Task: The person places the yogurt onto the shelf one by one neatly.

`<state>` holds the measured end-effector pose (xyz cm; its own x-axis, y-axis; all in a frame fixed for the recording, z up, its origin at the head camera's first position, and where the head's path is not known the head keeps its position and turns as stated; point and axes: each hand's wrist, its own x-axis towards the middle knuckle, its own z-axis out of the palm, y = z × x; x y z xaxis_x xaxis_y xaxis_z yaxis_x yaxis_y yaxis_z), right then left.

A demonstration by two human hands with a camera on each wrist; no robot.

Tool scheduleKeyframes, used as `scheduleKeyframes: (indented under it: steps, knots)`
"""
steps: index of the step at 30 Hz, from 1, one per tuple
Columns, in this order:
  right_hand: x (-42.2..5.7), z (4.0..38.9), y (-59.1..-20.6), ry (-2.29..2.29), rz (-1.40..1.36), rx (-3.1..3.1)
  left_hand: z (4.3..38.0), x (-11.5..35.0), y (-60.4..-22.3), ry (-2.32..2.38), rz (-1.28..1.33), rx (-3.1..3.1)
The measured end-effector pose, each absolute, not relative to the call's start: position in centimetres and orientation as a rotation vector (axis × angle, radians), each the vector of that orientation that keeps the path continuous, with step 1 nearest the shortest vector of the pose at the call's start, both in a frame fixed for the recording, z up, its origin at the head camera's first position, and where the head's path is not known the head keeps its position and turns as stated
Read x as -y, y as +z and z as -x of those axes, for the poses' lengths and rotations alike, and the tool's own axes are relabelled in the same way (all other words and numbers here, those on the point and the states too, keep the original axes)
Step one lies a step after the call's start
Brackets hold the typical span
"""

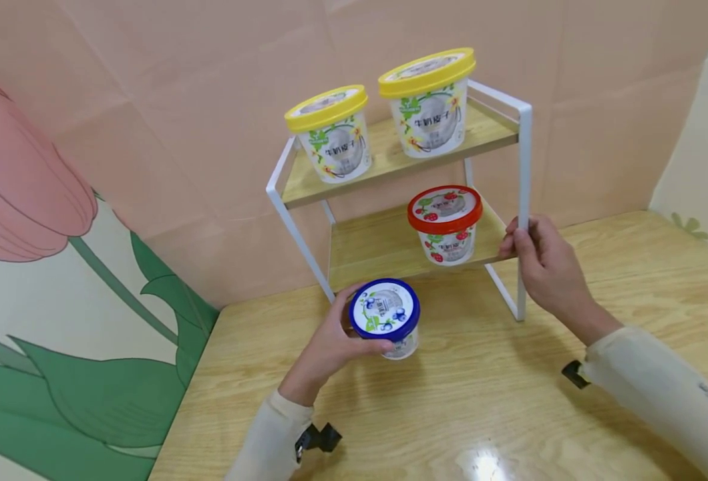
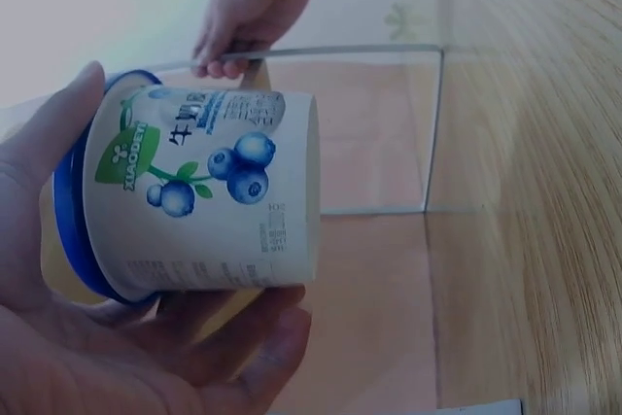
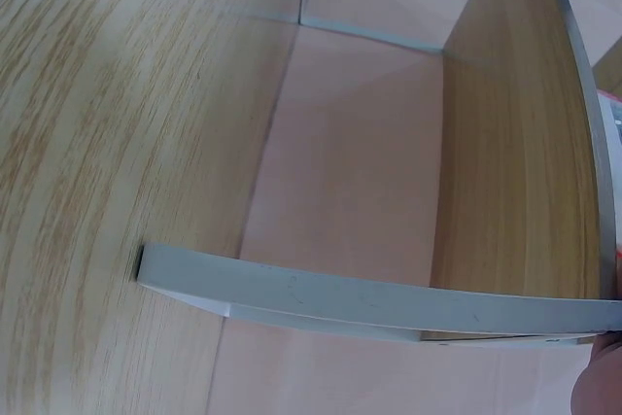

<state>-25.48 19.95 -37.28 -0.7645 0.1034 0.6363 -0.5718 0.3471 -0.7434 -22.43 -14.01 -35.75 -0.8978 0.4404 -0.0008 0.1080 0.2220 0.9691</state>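
My left hand [image 1: 330, 344] grips a white paper tub [image 1: 385, 310] with a blue lid and blueberry print, held in front of the lower shelf's left part. In the left wrist view, its thumb lies by the lid and the fingers curl under the tub's side [image 2: 194, 191]. At the right, my right hand [image 1: 548, 270] holds the white front leg [image 1: 525, 200] of a two-tier rack, level with the lower shelf [image 1: 360, 247]. A red-lidded strawberry tub [image 1: 445, 224] stands on that shelf's right side. In the right wrist view, only a fingertip [image 3: 598, 386] shows by the frame [image 3: 369, 303].
Two yellow-lidded tubs, one left [image 1: 330, 137] and one right [image 1: 429, 107], stand on the upper shelf [image 1: 384, 137]. The rack stands on a wood-grain table [image 1: 450, 401] near a pink backdrop [image 1: 210, 133]. A tulip-printed panel [image 1: 23, 174] borders the left side.
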Motion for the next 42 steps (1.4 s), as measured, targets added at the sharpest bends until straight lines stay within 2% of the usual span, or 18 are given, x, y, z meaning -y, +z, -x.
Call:
scheduleKeyframes:
  steps: [11, 25, 42]
  knots:
    - [-19.9, 25.5, -37.2, 1.477, -0.419, 1.991, 21.8, 13.4, -34.3, 1.744, -0.365, -2.376]
    - [-20.0, 25.5, -37.1, 1.502, -0.426, 1.978, 21.7, 12.1, -31.8, 1.869, -0.378, -2.416]
    - [-20.0, 25.4, -37.3, 1.487, -0.419, 2.012, 22.5, 11.8, -31.4, 2.178, -0.404, -2.218]
